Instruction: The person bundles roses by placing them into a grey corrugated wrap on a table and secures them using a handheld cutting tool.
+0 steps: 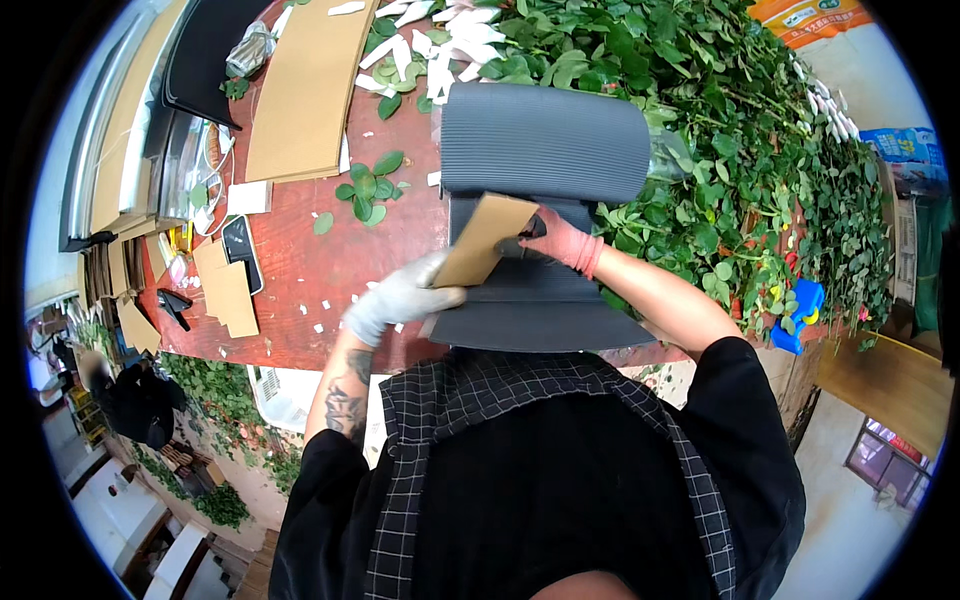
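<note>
A folded piece of brown cardboard [487, 238] is tilted up in front of my chest, above a dark grey ribbed mat [545, 140]. My left hand [405, 295], in a whitish glove, is closed on its lower left edge. My right hand [560, 243], in a pink-red glove with dark finger parts, is curled against its right edge. The fingertips partly merge with the dark mat behind them. The mat is rolled or raised at the far end, and its near flap [540, 326] reaches the table's front edge.
Leafy rose stems [700, 130] are heaped right and behind. White wrapped heads [465, 40] lie at the back. On the red table [300, 250] are cardboard sheets [310, 90], a phone [240, 250] and a black stapler [173, 307]. A blue tool [798, 315] lies right. A person [140, 400] is at far left.
</note>
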`<control>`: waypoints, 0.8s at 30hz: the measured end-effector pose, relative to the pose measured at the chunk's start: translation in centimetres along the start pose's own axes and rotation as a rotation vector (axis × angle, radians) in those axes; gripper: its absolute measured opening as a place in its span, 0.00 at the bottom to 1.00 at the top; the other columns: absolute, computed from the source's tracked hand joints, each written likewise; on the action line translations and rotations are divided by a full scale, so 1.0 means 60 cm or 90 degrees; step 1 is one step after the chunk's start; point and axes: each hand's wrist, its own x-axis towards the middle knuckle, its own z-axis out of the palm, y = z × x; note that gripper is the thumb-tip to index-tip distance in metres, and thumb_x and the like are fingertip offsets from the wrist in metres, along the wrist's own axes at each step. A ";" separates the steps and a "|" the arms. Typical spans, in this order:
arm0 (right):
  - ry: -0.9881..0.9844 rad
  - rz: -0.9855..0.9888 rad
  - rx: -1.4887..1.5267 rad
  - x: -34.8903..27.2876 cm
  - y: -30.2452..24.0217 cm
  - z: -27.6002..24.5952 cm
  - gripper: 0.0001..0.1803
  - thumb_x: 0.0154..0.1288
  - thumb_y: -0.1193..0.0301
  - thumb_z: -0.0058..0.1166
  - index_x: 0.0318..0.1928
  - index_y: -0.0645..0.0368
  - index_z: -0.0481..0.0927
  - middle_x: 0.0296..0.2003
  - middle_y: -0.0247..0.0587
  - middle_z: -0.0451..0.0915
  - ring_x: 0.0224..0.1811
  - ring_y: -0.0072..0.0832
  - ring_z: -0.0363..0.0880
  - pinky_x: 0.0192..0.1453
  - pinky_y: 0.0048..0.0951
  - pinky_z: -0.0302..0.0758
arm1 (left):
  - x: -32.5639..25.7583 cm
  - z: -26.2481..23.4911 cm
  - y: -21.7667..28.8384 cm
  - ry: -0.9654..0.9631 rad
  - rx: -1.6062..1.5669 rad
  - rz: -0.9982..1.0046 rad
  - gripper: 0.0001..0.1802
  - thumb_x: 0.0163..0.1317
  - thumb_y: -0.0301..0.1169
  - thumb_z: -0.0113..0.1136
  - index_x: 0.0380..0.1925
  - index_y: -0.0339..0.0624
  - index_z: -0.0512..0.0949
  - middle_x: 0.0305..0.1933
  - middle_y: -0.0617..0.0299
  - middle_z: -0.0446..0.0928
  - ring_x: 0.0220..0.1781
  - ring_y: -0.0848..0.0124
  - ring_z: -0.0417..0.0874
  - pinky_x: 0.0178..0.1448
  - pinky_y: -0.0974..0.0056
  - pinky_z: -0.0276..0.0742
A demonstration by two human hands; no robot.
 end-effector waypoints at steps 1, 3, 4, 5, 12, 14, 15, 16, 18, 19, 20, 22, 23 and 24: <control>0.010 -0.027 0.038 0.006 0.003 -0.002 0.37 0.54 0.70 0.63 0.63 0.60 0.62 0.60 0.50 0.67 0.65 0.41 0.64 0.69 0.36 0.60 | -0.021 -0.024 0.001 -0.014 -0.265 -0.203 0.32 0.55 0.27 0.60 0.61 0.36 0.64 0.50 0.55 0.75 0.39 0.71 0.80 0.49 0.69 0.75; 0.038 -0.036 0.033 0.002 0.007 -0.002 0.37 0.54 0.69 0.62 0.63 0.60 0.62 0.60 0.50 0.67 0.65 0.41 0.64 0.70 0.35 0.60 | -0.012 -0.030 -0.008 0.166 -0.138 -0.229 0.19 0.58 0.29 0.55 0.51 0.36 0.73 0.41 0.53 0.79 0.36 0.71 0.81 0.43 0.68 0.77; 0.034 -0.032 0.039 0.002 0.003 -0.001 0.37 0.54 0.69 0.62 0.63 0.60 0.62 0.60 0.50 0.67 0.65 0.41 0.64 0.70 0.35 0.60 | -0.008 -0.033 -0.022 0.242 -0.043 -0.343 0.16 0.59 0.31 0.55 0.46 0.37 0.75 0.39 0.52 0.80 0.35 0.66 0.83 0.42 0.65 0.77; 0.015 -0.010 0.020 0.004 -0.004 -0.003 0.36 0.54 0.69 0.62 0.63 0.60 0.62 0.60 0.50 0.67 0.65 0.41 0.64 0.70 0.35 0.60 | -0.003 -0.019 -0.042 0.244 -0.046 -0.348 0.16 0.59 0.31 0.55 0.46 0.37 0.75 0.39 0.52 0.80 0.35 0.66 0.83 0.42 0.65 0.77; -0.021 0.079 0.444 -0.034 -0.141 -0.041 0.24 0.59 0.75 0.58 0.57 0.66 0.70 0.48 0.39 0.78 0.48 0.24 0.78 0.51 0.26 0.76 | 0.018 0.022 -0.091 0.152 0.430 -0.232 0.19 0.58 0.42 0.55 0.40 0.37 0.77 0.36 0.44 0.80 0.39 0.49 0.81 0.42 0.55 0.75; -0.095 0.119 0.537 -0.056 -0.135 -0.058 0.20 0.61 0.73 0.58 0.53 0.64 0.74 0.44 0.38 0.80 0.39 0.20 0.80 0.38 0.23 0.79 | 0.021 0.027 -0.069 0.214 0.156 -0.310 0.19 0.58 0.42 0.56 0.40 0.37 0.77 0.34 0.45 0.80 0.37 0.53 0.82 0.42 0.56 0.75; -0.069 0.111 0.515 -0.064 -0.137 -0.051 0.21 0.62 0.65 0.59 0.52 0.63 0.74 0.38 0.37 0.80 0.31 0.17 0.79 0.25 0.17 0.75 | 0.022 0.030 -0.084 0.216 0.104 -0.314 0.20 0.58 0.42 0.58 0.40 0.35 0.77 0.32 0.46 0.80 0.36 0.56 0.83 0.42 0.57 0.75; -0.067 0.112 0.514 -0.065 -0.137 -0.052 0.21 0.62 0.65 0.59 0.52 0.63 0.74 0.38 0.37 0.80 0.31 0.17 0.79 0.25 0.17 0.75 | 0.024 0.031 -0.079 0.214 0.103 -0.313 0.20 0.58 0.42 0.58 0.40 0.35 0.77 0.32 0.46 0.80 0.36 0.56 0.83 0.42 0.57 0.75; -0.081 0.120 0.529 -0.061 -0.134 -0.053 0.23 0.61 0.64 0.60 0.53 0.63 0.74 0.35 0.34 0.80 0.25 0.16 0.78 0.25 0.17 0.74 | 0.026 0.031 -0.066 0.223 0.116 -0.308 0.21 0.58 0.44 0.57 0.38 0.34 0.77 0.31 0.45 0.80 0.36 0.54 0.83 0.42 0.57 0.75; -0.087 0.130 0.450 -0.055 -0.135 -0.051 0.24 0.60 0.64 0.60 0.53 0.63 0.74 0.32 0.33 0.79 0.21 0.15 0.76 0.22 0.15 0.71 | 0.025 0.028 -0.068 0.227 0.116 -0.308 0.21 0.58 0.44 0.57 0.38 0.34 0.77 0.31 0.45 0.80 0.36 0.54 0.83 0.42 0.57 0.75; -0.089 0.128 0.449 -0.056 -0.139 -0.053 0.24 0.60 0.64 0.60 0.53 0.63 0.74 0.32 0.33 0.79 0.21 0.15 0.76 0.22 0.15 0.71 | 0.026 0.024 -0.071 0.200 0.158 -0.335 0.22 0.58 0.45 0.57 0.37 0.33 0.77 0.30 0.45 0.80 0.36 0.54 0.83 0.42 0.56 0.75; -0.089 0.145 0.496 -0.064 -0.154 -0.064 0.24 0.59 0.65 0.60 0.53 0.63 0.74 0.31 0.34 0.79 0.20 0.14 0.74 0.21 0.14 0.68 | 0.026 0.022 -0.064 0.175 0.199 -0.364 0.23 0.58 0.46 0.57 0.35 0.32 0.78 0.29 0.44 0.80 0.37 0.53 0.83 0.42 0.56 0.75; -0.114 0.165 0.487 -0.067 -0.167 -0.073 0.22 0.59 0.65 0.60 0.52 0.64 0.74 0.30 0.34 0.79 0.19 0.14 0.72 0.22 0.15 0.67 | 0.028 0.023 -0.051 0.175 0.208 -0.371 0.24 0.57 0.48 0.57 0.34 0.32 0.78 0.28 0.44 0.79 0.37 0.52 0.83 0.42 0.55 0.75; -0.117 0.165 0.488 -0.063 -0.163 -0.070 0.22 0.59 0.65 0.60 0.52 0.64 0.74 0.30 0.34 0.79 0.19 0.14 0.72 0.22 0.15 0.67 | 0.028 0.024 -0.045 0.176 0.217 -0.378 0.26 0.57 0.49 0.56 0.33 0.32 0.78 0.28 0.43 0.79 0.37 0.51 0.82 0.43 0.54 0.74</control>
